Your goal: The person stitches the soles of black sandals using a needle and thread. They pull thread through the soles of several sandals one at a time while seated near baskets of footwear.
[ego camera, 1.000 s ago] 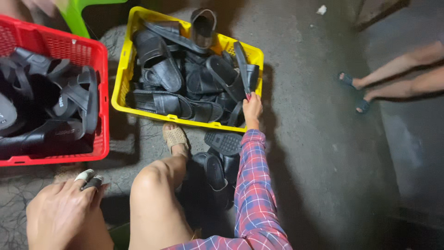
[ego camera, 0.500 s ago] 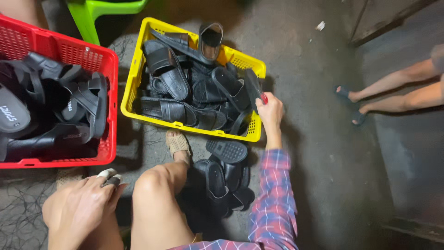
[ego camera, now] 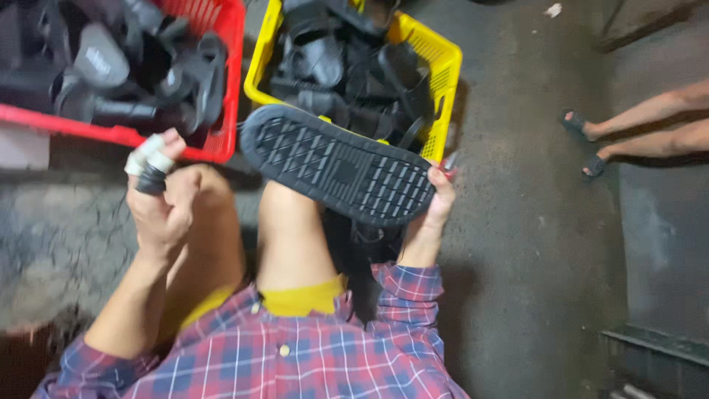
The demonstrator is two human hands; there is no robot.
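Starting at the left, we see the red crate (ego camera: 214,144) heaped with dark sandals and, near it, our left hand (ego camera: 164,199) loosely curled on nothing, its fingertips taped. The right hand (ego camera: 437,198) grasps a black sandal (ego camera: 336,164) by its heel, sole up so the tread shows, just before the yellow crate (ego camera: 443,74). Bare legs (ego camera: 650,122) stand far right on the floor.
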